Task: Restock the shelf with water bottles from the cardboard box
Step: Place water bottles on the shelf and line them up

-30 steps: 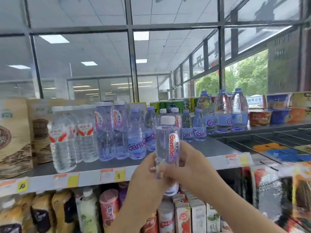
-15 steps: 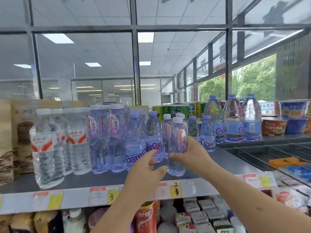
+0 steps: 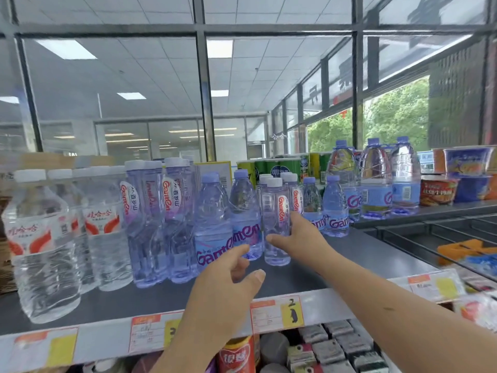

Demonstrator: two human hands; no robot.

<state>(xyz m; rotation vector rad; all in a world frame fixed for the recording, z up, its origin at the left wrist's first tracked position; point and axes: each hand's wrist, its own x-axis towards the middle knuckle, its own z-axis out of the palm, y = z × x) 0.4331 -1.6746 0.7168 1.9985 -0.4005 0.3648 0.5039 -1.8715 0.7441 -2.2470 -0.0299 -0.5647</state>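
A small clear water bottle (image 3: 277, 211) with a white cap and a red Ganten label stands upright on the grey shelf (image 3: 357, 254), in front of other small bottles of its kind. My right hand (image 3: 301, 238) holds its lower half, thumb across the front and fingers on the right side. Just short of the shelf edge, my left hand (image 3: 228, 278) hovers with relaxed, spread fingers and holds nothing; its fingertips are near a larger blue-capped Ganten bottle (image 3: 212, 227). The cardboard box is out of view.
Tall purple-tinted bottles (image 3: 150, 224) and clear red-label bottles (image 3: 40, 246) fill the shelf's left. Large jugs (image 3: 376, 184) and noodle cups (image 3: 438, 189) stand at the right rear. A wire rack (image 3: 430, 232) lies right. Price tags (image 3: 277, 313) line the shelf edge, with cartons and cans below.
My right hand carried the small bottle forward and set it down on the shelf among the other bottles. My left hand let go of it and stays back near the shelf edge.
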